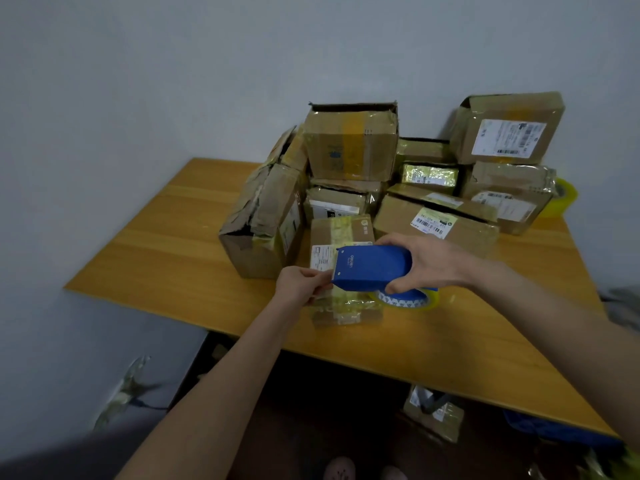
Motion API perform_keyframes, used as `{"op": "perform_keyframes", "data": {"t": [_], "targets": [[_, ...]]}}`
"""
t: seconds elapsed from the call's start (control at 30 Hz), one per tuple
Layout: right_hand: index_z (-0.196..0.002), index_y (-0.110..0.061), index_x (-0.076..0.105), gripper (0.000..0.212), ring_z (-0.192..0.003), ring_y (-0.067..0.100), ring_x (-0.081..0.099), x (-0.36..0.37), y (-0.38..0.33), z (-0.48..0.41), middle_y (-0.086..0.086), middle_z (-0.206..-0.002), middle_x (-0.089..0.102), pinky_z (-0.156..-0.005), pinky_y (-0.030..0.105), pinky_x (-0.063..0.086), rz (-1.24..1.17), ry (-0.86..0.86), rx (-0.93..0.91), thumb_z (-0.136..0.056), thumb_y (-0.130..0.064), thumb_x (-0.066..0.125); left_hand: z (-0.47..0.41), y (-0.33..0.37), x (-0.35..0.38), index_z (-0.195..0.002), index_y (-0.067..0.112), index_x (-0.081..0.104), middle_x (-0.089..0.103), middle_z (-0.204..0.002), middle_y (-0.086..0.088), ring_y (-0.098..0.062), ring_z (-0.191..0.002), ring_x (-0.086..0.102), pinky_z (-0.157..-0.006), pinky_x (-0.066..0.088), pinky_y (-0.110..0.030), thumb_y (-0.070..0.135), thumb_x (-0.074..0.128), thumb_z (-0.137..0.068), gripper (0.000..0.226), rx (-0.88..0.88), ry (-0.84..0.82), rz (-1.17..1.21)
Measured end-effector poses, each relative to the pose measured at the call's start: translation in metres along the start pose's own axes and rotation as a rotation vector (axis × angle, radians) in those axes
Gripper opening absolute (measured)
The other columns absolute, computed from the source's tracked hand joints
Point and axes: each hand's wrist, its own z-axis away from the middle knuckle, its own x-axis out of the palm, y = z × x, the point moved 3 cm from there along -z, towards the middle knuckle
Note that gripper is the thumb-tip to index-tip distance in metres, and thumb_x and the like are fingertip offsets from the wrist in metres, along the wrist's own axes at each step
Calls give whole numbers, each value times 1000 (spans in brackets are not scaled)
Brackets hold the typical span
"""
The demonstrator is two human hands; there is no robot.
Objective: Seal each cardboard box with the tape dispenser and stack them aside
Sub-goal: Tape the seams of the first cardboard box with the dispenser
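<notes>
The left hand [301,284] pinches what looks like the tape end at the blue tape dispenser [370,268]; under it a small cardboard box [341,233] lies near the table's [156,244] front edge; the right hand [429,263] grips the dispenser, fingers curled round it; the pile [349,147] behind looks largely unsealed (several boxes gape), so most of the work is probably left.

Box pile [349,147] blocks rear; table [166,244] left free

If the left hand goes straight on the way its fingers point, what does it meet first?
The blue dispenser held by the right hand: the left hand points at its front edge, just ahead. Whether it already touches that edge is unclear.
</notes>
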Motion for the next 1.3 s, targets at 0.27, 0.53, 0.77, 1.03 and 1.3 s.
{"op": "perform_keyframes", "data": {"t": [0.27, 0.53, 0.77, 1.03, 1.3], "targets": [[-134, -40, 38, 73, -94, 12, 55, 16, 6, 14, -10, -111, 54, -77, 30, 52, -67, -60, -7, -71, -49, 75, 13, -25, -4, -86, 16, 70, 68, -79, 3, -9, -72, 58, -51, 44, -20, 31, 71, -84, 15, -33, 34, 1], [-122, -42, 44, 64, -94, 13, 58, -2, 40, 31, -10, -108, 58, -83, 42, 54, -22, -74, 40, -66, -48, 74, 15, -42, -36, -82, 9, 72, 66, -72, 1, -10, -63, 47, -44, 40, -18, 26, 70, -86, 18, -15, 190, 51], [-119, -41, 44, 60, -95, 11, 56, 2, 60, 36, -7, -110, 58, -83, 35, 51, -69, -116, 66, -70, -35, 78, 9, -65, -46, -84, 10, 71, 67, -72, 1, -11, -55, 42, -47, 38, -24, 26, 69, -87, 16, -50, 270, 65], [-126, -36, 45, 64, -98, 16, 57, 4, 73, 31, -5, -111, 59, -86, 38, 51, -23, -117, 117, -71, -31, 78, 1, -72, -42, -78, 12, 71, 67, -69, 3, -9, -46, 39, -44, 37, -23, 26, 70, -86, 16, -22, 283, 66], [-127, -41, 41, 68, -95, 12, 57, 13, 79, 28, -9, -108, 58, -82, 33, 51, -26, -158, 162, -71, -34, 77, -7, -83, -39, -79, 10, 72, 68, -67, 3, -10, -48, 40, -43, 36, -24, 27, 71, -86, 17, -37, 269, 30]]}}
